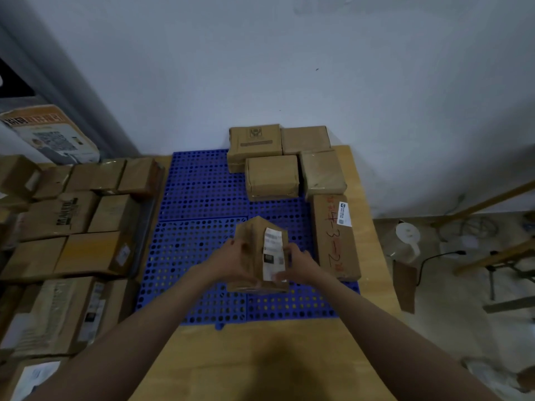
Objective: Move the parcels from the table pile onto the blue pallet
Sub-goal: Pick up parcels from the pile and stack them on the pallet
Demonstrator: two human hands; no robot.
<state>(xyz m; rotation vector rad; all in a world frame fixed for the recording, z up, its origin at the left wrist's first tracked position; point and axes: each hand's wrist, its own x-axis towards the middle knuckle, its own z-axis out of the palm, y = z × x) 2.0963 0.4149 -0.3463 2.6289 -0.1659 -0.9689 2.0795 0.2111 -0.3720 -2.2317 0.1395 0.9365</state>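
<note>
I hold a small brown parcel [257, 250] with a white label over the middle of the blue pallet [197, 204]. My left hand [234, 261] grips its left side and my right hand [301, 266] grips its right side. The parcel stands tilted on edge, its lower end close to the pallet surface. Several brown parcels [272, 176] lie on the pallet's far right corner. A long box with red writing [335, 235] lies along the right edge. The pile of parcels [75, 224] fills the table to the left.
The pallet lies on a wooden table [260, 363] against a white wall. A printed carton [49, 134] leans at the far left. On the floor to the right stand a white jug [406, 238], cables and wooden frames [492, 256].
</note>
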